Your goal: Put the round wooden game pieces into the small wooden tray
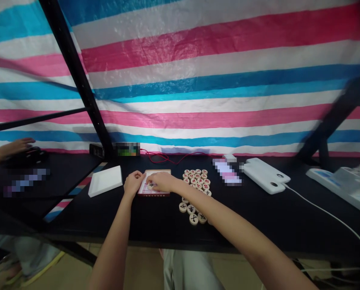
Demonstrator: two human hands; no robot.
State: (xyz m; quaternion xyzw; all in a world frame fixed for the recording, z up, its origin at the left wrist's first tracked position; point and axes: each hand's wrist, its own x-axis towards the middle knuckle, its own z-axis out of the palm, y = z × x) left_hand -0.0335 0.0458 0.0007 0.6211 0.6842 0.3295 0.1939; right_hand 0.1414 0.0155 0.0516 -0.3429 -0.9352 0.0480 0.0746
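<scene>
In the lower middle of the frame, a round cream disc with a black character (151, 185) lies inside a shallow, brown-rimmed box (154, 195). Our right hand (162, 181) has its fingers at it; our left hand (134, 183) is at the box's left edge. We cannot tell whether either grip is closed. We judge the step as positioning this disc; next calls for steadying the box.

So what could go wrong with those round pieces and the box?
The right forearm reaches over some round pieces, so it might bump them. The front piece lies nearest the edge of the black table; a knock could send it off. The left hand is beside the box, so a nudge might shift it while the right hand is inside.
</scene>
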